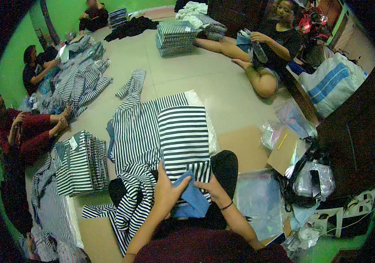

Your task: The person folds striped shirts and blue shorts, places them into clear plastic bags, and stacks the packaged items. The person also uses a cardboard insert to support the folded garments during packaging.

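Across my lap lies a black-and-white striped shirt (183, 136), its upper part folded into a flat rectangle. A blue denim-like piece (194, 199) hangs at its near end. My left hand (168, 188) is closed at the left side of that end, thumb over the blue cloth. My right hand (216, 190) pinches the right side, thumb on the striped cloth by the blue piece; a dark band circles that wrist. Another spread striped garment (137, 131) lies under and left of the folded one, with loose striped cloth (139, 188) bunched beside my left forearm.
Stacks of folded striped shirts stand at left (82, 164) and far ahead (176, 39). Clear plastic bags (259, 201) lie at right, near a brown cardboard sheet (244, 147). Several people sit around; one (279, 44) handles cloth at far right. A striped garment heap (78, 74) spreads far left.
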### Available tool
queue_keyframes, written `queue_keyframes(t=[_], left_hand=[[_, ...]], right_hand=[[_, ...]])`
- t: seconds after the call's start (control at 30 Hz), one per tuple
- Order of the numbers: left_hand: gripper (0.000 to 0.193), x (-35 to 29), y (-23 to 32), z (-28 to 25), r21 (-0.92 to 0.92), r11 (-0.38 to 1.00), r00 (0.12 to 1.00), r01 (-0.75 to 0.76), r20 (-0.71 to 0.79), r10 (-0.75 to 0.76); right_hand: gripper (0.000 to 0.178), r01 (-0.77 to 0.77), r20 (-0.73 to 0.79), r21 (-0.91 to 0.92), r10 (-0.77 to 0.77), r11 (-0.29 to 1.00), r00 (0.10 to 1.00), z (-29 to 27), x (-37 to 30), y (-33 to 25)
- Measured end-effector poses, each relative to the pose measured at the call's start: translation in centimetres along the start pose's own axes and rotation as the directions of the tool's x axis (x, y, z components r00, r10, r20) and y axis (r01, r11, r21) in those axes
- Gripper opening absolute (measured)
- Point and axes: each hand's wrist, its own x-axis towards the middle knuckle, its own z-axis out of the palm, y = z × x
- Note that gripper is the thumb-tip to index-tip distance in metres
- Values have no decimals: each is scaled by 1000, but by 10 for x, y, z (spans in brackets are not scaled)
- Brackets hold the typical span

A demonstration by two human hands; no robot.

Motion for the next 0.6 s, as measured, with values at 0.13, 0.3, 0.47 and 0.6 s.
queue_keyframes(t=[0.13,0.3,0.47,0.6], left_hand=[[72,12,-13,-17,-274,956,973,-107,169,157],[22,10,-29,-49,-178,953,918,-246,274,288],[19,20,-22,-42,150,848,859,-509,33,510],[27,17,-12,-25,-126,992,988,11,-151,-30]], right_hand=[[60,-44,-3,164,45,985,999,-9,1,0],[38,-116,-103,266,147,957,984,-28,10,-5],[45,-179,78,375,161,909,984,-31,4,-7],[47,-285,250,315,210,905,945,-27,5,-4]])
